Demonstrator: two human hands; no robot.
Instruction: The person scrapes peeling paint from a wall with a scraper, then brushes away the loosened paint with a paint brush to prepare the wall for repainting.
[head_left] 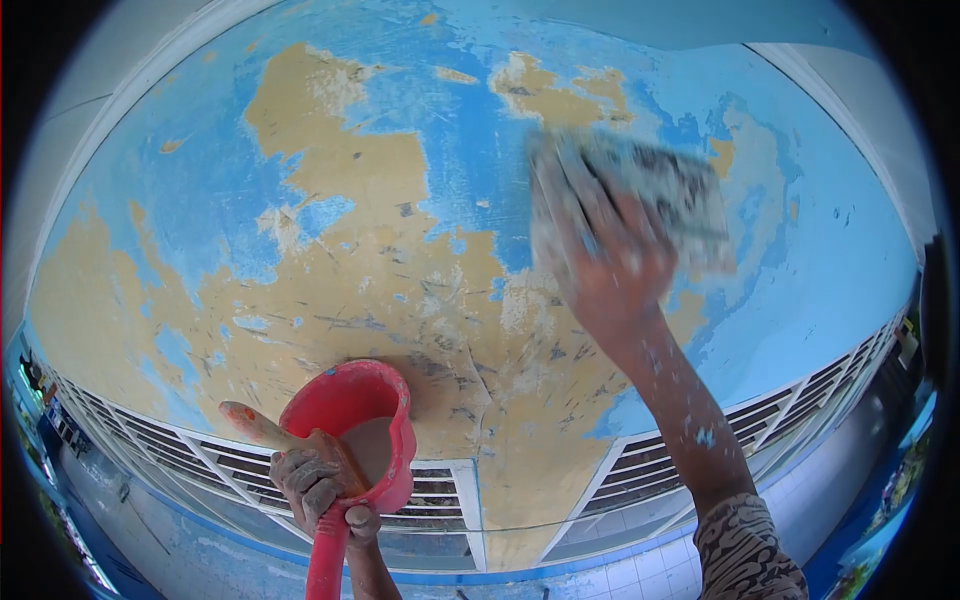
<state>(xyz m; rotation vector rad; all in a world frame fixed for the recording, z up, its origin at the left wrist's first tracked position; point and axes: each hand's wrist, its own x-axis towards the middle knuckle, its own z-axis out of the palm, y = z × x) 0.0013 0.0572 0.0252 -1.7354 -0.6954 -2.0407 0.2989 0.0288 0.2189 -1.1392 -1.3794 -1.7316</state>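
My left hand (312,488) is closed around the handle joint of a red plastic dipper (402,455), which is tilted toward me and holds a greyish-beige liquid (370,447). The same hand also grips a paintbrush (258,424) with a wooden handle, lying across the dipper's rim. Higher up and to the right, my right hand (615,250), smeared with pale residue, presses a flat rectangular sheet (690,205) against the wall. That sheet is whitish-grey with dark print-like patches and is blurred by motion.
The wall (450,290) has blue paint worn away to tan patches. Louvred vents with white frames (465,510) run along its lower part on both sides. A tiled floor (640,580) lies below.
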